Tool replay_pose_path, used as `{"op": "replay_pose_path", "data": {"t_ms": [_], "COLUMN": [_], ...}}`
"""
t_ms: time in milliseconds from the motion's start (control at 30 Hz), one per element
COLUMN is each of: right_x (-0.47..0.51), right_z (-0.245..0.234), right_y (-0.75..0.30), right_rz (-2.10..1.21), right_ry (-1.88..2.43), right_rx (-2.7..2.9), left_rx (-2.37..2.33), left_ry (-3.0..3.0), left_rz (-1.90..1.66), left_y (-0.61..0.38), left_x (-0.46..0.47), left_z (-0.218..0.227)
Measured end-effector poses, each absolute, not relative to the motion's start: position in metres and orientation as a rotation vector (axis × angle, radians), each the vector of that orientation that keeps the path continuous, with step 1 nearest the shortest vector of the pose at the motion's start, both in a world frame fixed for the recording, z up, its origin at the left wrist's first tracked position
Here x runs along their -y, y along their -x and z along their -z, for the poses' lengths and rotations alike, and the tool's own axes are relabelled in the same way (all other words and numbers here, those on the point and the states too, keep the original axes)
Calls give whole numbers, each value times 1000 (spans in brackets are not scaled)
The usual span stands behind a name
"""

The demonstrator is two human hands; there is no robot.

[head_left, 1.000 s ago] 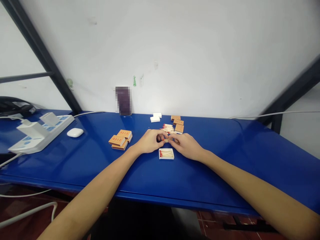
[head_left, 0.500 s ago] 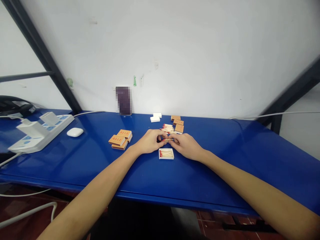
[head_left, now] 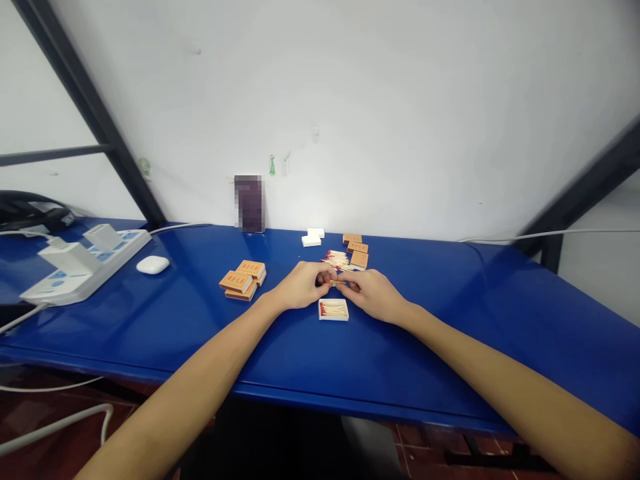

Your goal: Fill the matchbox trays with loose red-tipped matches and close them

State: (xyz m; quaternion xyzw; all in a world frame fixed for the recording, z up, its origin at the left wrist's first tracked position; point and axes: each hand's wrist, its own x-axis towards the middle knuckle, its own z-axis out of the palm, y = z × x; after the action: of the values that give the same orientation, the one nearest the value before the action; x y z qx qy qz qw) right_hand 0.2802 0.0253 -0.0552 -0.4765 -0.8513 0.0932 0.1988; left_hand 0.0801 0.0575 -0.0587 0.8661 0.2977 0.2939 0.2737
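Observation:
Several matches [head_left: 337, 281] are pinched between the fingertips of my left hand [head_left: 304, 285] and my right hand [head_left: 374, 293], which meet at the middle of the blue table. Both hands are closed, and the fingers partly cover the matches. Just below them lies a white matchbox tray [head_left: 333, 318] with red-headed matches [head_left: 334, 309] inside, heads to the left. Behind my fingertips is a loose heap of matches [head_left: 337, 259]. Beside the heap, orange matchbox sleeves [head_left: 359, 260] lie on the table.
Closed orange matchboxes [head_left: 237, 281] are stacked left of my hands. Two white trays [head_left: 311, 241] lie near the wall. A white earphone case [head_left: 153, 265] and a power strip [head_left: 85, 273] are on the left. A blurred dark rectangle [head_left: 250, 203] leans against the wall.
The view has shifted slightly, so everything sits a little lower and to the right. Both hands keep their pinch on the matches, with hardly any movement.

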Motion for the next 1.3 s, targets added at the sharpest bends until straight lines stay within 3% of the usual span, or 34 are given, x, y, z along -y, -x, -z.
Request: {"op": "replay_pose_path", "data": {"t_ms": [1300], "right_x": [-26], "right_z": [60], "right_y": [-283], "right_rz": [-90], "right_ry": [1300], "right_rx": [2426], "left_rx": [-809], "left_ry": [-2320], "left_rz": [-761], "left_y": [-80], "left_x": [-55], "left_z": [58]}}
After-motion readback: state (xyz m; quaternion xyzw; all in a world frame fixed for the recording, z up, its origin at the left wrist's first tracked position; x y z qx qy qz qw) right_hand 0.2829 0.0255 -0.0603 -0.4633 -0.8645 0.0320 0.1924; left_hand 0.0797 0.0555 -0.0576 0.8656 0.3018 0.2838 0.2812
